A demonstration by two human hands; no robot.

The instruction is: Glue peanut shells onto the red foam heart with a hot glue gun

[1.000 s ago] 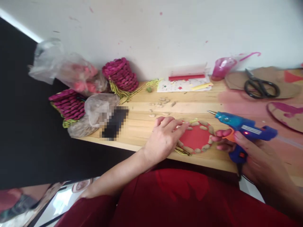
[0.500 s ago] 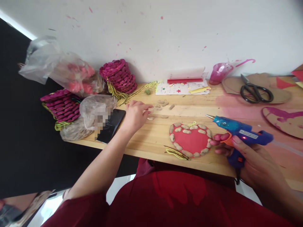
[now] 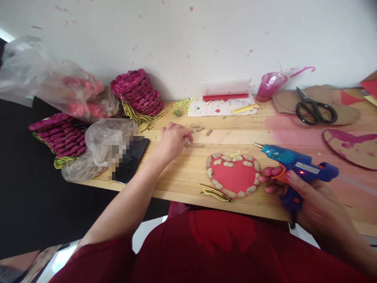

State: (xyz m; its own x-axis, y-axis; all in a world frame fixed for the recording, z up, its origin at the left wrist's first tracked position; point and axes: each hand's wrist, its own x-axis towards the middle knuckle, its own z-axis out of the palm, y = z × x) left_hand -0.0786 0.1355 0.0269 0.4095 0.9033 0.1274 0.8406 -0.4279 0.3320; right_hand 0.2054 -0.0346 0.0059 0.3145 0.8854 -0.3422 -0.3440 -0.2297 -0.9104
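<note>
My right hand (image 3: 306, 192) is wrapped round a blue glue gun (image 3: 290, 159) with an orange trigger and a lit red light; its metal nozzle points left. Just left of that hand lies a red heart (image 3: 235, 177) edged with several peanuts, with more peanuts near its top. A small yellow yarn loop sits at its upper edge. My left hand (image 3: 176, 139) rests low over the table, fingers curled down and pinched on a peanut (image 3: 186, 145) that is partly hidden by the fingertips. Several loose peanuts (image 3: 200, 128) lie beside and beyond it.
A phone (image 3: 132, 159) and plastic bags (image 3: 103, 139) lie left of my left forearm. Magenta woven pieces (image 3: 137, 92) stand behind. Black scissors (image 3: 315, 110) lie on cardboard at the back right, near a pink cup (image 3: 271, 86). Yellow yarn strands (image 3: 216, 192) lie at the heart's lower left.
My left hand has moved slightly right, and its fingers have closed down over a peanut. The view has shifted a little. My right hand still holds the glue gun in much the same place.
</note>
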